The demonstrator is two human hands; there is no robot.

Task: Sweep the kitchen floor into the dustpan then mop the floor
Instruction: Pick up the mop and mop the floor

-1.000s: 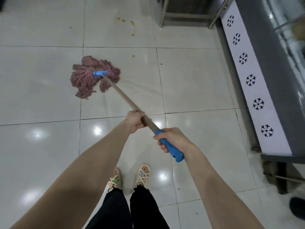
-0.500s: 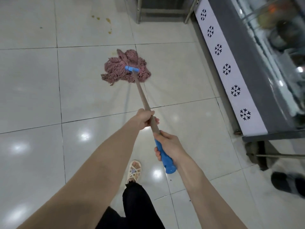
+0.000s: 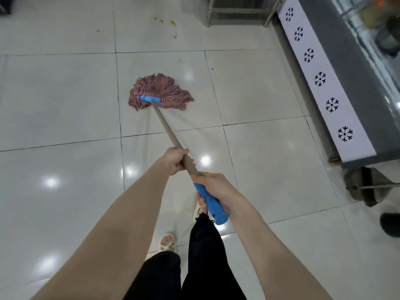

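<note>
A pink string mop head (image 3: pixel 160 90) with a blue clamp lies spread flat on the white tiled floor (image 3: pixel 60 100), ahead of me near the middle. Its tan handle (image 3: pixel 166 128) slants back toward me. My left hand (image 3: pixel 174 161) is wrapped around the tan shaft. Just behind it, my right hand (image 3: pixel 213 187) grips the top of the blue end grip (image 3: pixel 213 205). Several yellowish stains (image 3: pixel 172 23) mark the tile beyond the mop head. A small dark speck (image 3: pixel 212 69) lies to its right. No dustpan is in view.
A grey display counter (image 3: pixel 346 68) with a white snowflake strip runs along the right side. Metal table legs (image 3: pixel 238 11) stand at the top centre. A dark caster and frame (image 3: pixel 363 185) sit at the counter's near end, with another person's dark shoe (image 3: pixel 390 224) beside it.
The mop head swung from the left toward the right, then came back toward the middle and spread into a fan. Both hands kept their grip. My feet shifted.
</note>
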